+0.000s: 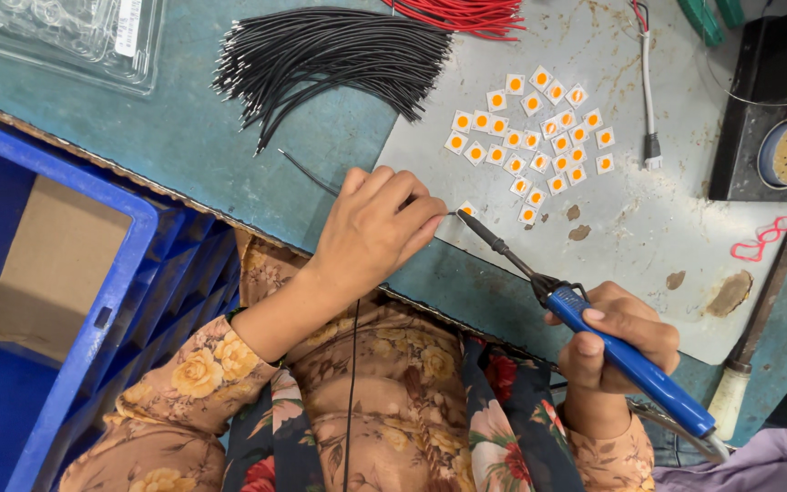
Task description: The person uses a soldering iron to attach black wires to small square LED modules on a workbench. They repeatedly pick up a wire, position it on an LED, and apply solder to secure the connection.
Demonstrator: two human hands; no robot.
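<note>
A blue-handled soldering iron point(594, 337) is gripped in the right hand point(617, 342), fingers wrapped tight, tip aimed at 10 o'clock. A thin black wire point(307, 173) is pinched by left hand point(371, 228) fingers over a small LED chip point(466, 210) on the worktop point(667, 228), more chips point(530, 128) scattered toward 12 o'clock.

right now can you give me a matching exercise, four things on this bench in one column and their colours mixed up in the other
Things:
1. soldering iron handle in the right hand
2. wire bundle above the left hand
3. crate at the left edge
4. rubber bands on the grey mat

Colours:
A. black
B. red
C. blue, with a cardboard sheet inside
D. blue, with a dark metal tip

Pairs: 1-D, 2-A, 3-C, 4-B
</note>
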